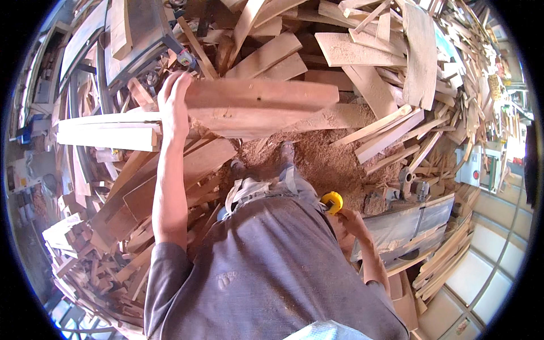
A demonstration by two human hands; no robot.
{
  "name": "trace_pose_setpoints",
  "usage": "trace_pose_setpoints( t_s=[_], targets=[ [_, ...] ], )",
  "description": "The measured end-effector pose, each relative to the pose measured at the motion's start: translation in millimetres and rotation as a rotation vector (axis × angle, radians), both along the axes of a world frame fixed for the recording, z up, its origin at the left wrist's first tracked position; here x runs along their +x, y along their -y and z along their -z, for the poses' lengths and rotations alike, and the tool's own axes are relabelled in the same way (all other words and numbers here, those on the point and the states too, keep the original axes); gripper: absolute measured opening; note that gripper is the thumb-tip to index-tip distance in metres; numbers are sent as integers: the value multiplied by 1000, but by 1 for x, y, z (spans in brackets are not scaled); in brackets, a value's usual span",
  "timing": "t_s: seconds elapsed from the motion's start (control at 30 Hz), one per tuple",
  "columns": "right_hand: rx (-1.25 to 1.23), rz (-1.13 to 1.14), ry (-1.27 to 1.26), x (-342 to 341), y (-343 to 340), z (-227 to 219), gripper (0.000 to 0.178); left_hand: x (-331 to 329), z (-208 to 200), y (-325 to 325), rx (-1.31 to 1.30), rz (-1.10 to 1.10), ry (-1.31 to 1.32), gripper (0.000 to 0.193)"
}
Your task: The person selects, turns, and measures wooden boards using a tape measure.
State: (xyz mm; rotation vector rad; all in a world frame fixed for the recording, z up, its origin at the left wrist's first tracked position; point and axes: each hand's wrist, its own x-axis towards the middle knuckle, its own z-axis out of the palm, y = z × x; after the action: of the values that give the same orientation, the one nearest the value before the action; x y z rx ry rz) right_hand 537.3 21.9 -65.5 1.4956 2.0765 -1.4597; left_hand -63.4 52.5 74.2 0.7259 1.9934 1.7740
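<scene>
My left hand (177, 105) is closed on the left end of a thick reddish-brown wooden board (260, 99), its fingers wrapped over the upper edge. The board lies crosswise in front of me, slightly blurred, with a small dark knot on its face. By my right hip, my right hand (352, 222) is closed on a yellow tape measure (332, 202), low against my trousers. Part of its fingers is hidden there. Just left of my left wrist, brightly sunlit pale boards (107, 136) stick out sideways.
Sawdust (323, 161) covers the floor around my feet. Loose planks (272, 56) pile up ahead, and offcuts (107, 255) heap at the lower left. A metal-topped machine table (139, 42) stands far left; a grey machine bed (405, 229) is to my right.
</scene>
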Motion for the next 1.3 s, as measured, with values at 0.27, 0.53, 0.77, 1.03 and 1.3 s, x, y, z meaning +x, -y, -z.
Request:
trace_pose_setpoints(
  t_s=[0.27,0.53,0.77,1.03,1.3],
  targets=[
    [165,124,-9,-10,18,31,26,30,32,115,219,-46,68,20],
    [-574,647,-389,-27,-10,32,45,74,43,206,337,21,33,11],
    [-648,178,-183,-50,-51,11,54,93,40,223,248,-42,13,15],
    [-238,-358,-182,-96,-43,2,55,91,38,221,236,26,6,18],
    [-399,-282,16,-138,-50,18,46,87,41,213,276,98,-43,22]
  ],
)
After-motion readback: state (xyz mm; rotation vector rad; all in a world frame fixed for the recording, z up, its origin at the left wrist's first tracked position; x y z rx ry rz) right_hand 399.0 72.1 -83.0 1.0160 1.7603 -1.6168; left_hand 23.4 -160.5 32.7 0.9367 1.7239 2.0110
